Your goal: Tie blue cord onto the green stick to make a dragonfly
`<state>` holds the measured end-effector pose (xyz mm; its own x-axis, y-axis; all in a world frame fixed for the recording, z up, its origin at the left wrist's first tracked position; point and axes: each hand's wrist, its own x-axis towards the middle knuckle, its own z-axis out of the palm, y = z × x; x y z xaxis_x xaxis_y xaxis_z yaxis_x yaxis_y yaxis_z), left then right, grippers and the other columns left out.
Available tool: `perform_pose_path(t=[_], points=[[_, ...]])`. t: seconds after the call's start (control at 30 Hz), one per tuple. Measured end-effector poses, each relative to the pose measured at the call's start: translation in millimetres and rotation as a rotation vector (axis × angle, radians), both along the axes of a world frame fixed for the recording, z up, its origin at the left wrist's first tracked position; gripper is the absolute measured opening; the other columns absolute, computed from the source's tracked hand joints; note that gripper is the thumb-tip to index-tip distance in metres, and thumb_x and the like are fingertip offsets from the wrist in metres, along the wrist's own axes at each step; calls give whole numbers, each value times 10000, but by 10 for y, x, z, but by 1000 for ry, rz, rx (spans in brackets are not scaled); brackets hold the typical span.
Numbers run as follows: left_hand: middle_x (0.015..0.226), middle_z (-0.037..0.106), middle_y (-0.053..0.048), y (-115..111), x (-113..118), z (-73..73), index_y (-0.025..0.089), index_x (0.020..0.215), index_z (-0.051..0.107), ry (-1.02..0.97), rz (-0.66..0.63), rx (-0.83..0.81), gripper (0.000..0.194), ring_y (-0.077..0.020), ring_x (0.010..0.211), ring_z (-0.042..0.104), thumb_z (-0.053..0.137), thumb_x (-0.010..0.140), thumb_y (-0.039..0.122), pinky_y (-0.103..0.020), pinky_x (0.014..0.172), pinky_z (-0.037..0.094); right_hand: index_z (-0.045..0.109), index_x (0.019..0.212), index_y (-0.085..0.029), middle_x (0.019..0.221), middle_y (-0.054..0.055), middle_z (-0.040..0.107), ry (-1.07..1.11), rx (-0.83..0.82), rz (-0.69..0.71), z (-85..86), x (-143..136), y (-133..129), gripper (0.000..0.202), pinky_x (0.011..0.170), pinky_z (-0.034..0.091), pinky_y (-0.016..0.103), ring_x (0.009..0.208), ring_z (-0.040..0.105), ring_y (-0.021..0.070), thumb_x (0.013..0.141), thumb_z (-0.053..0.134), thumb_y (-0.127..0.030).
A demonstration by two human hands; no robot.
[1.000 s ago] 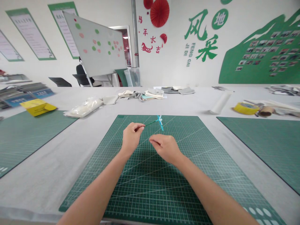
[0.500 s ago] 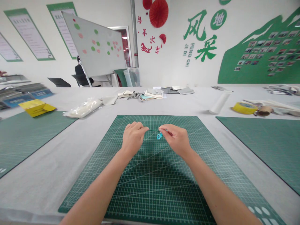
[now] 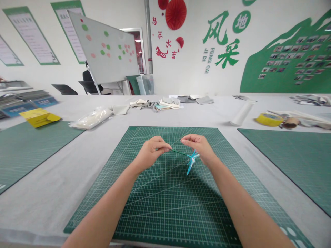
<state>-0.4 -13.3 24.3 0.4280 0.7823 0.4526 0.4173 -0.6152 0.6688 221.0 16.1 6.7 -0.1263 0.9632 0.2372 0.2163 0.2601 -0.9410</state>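
My left hand point(image 3: 155, 151) pinches the end of a thin green stem point(image 3: 179, 152) between thumb and fingertips. At the other end of this stem is a bright blue artificial flower point(image 3: 191, 162) with narrow pointed petals and a shiny, pale part. The flower hangs tilted over the green cutting mat point(image 3: 165, 206), in front of my right palm. My right hand point(image 3: 199, 146) is just above the stem, its thumb and fingertips drawn together, with nothing visible in them. Whether the flower touches the right palm I cannot tell.
Other cutting mats point(image 3: 289, 162) lie to either side. At the back are a plastic-wrapped packet point(image 3: 91, 119), fabric scraps point(image 3: 169, 102) and a white roll point(image 3: 242, 113). A yellow tape roll point(image 3: 269, 119) is on the right, a yellow box point(image 3: 40, 117) on the left.
My right fingertips have come off the stem and flower. My left hand has moved right with the stem, and the blue flower now shows whole, lower and further right.
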Motion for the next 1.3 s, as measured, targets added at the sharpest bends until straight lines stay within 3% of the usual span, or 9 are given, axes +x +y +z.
perform_pose_path(t=[0.13, 0.3, 0.4, 0.57, 0.73, 0.97, 1.3], points=[[808, 615, -30, 34, 27, -56, 213, 861, 715, -158, 95, -119, 142, -150, 761, 563, 598, 816, 279, -292, 711, 448, 664, 710, -155, 600, -9, 567, 77, -96, 41, -114, -131, 0, 213, 552, 365, 256, 566, 469, 118, 653, 686, -360], [842, 672, -42, 140, 4, -184, 181, 860, 708, -330, 297, -183, 165, -164, 800, 598, 606, 787, 288, -299, 734, 461, 670, 686, -173, 548, -41, 529, -155, -51, 104, -187, -301, -65, 137, 566, 350, 247, 541, 451, 107, 711, 629, -301], [841, 686, -47, 183, -22, -249, 176, 847, 716, -301, 397, -156, 170, -174, 812, 617, 597, 787, 282, -308, 750, 467, 681, 695, -188, 498, -52, 488, -356, 29, 104, -161, -365, -149, 124, 530, 310, 237, 500, 429, 104, 750, 595, -258], [832, 684, -35, 185, -39, -288, 187, 854, 715, -186, 479, -73, 169, -163, 785, 619, 579, 806, 275, -299, 728, 464, 664, 721, -222, 649, -32, 634, -583, 254, 102, -65, -443, -327, 179, 561, 327, 231, 588, 534, 115, 823, 520, -194], [822, 654, -16, 118, -19, -258, 214, 870, 706, 36, 561, 101, 175, -152, 771, 596, 534, 848, 242, -286, 707, 439, 641, 745, -220, 730, -22, 677, -682, 444, 104, 4, -477, -432, 197, 625, 371, 237, 676, 595, 128, 861, 490, -170], [824, 638, -42, 72, -24, -220, 226, 933, 706, 353, 484, 366, 234, -177, 814, 555, 475, 903, 245, -321, 746, 388, 670, 916, -239, 883, 0, 716, -550, 532, 2, 69, -382, -406, 215, 732, 433, 252, 805, 643, 148, 908, 455, -243], [884, 660, -26, 49, -38, -110, 257, 944, 699, 476, 297, 427, 238, -170, 803, 516, 469, 907, 207, -329, 708, 326, 691, 858, -239, 831, -12, 714, -431, 468, -187, 110, -115, -212, 187, 651, 420, 253, 720, 626, 147, 881, 514, -295]])
